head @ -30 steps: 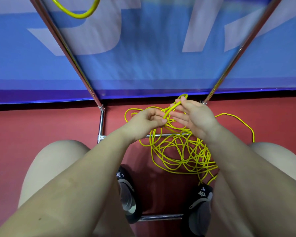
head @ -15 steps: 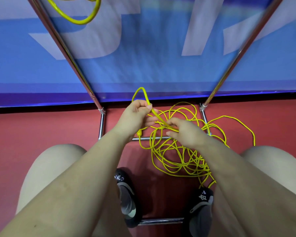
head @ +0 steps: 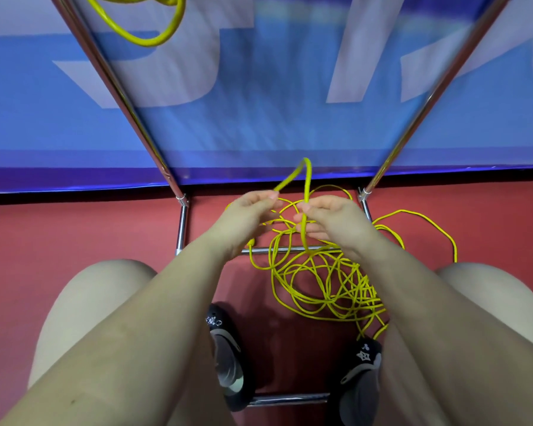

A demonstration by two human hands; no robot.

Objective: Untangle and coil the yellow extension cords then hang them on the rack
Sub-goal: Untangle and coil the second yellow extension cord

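A tangled yellow extension cord (head: 317,284) lies in a loose heap on the red floor between my knees, across the rack's lower crossbar. A bend of that cord (head: 305,172) stands up as a narrow loop between my hands. My left hand (head: 250,216) pinches the loop's left strand. My right hand (head: 333,219) grips the right strand, which runs down past its fingers into the heap. A coiled yellow cord (head: 154,35) hangs on the metal rack (head: 114,78) at the top left.
The rack's chrome legs (head: 437,87) spread in a V in front of a blue banner (head: 274,103). Its base bars (head: 182,229) rest on the red floor. My black shoes (head: 228,358) sit by a lower bar, the right shoe (head: 360,370) touching the cord's tail.
The raised loop has shifted from above my left hand to between both hands. My right hand rose out of the heap and took the loop's right strand.
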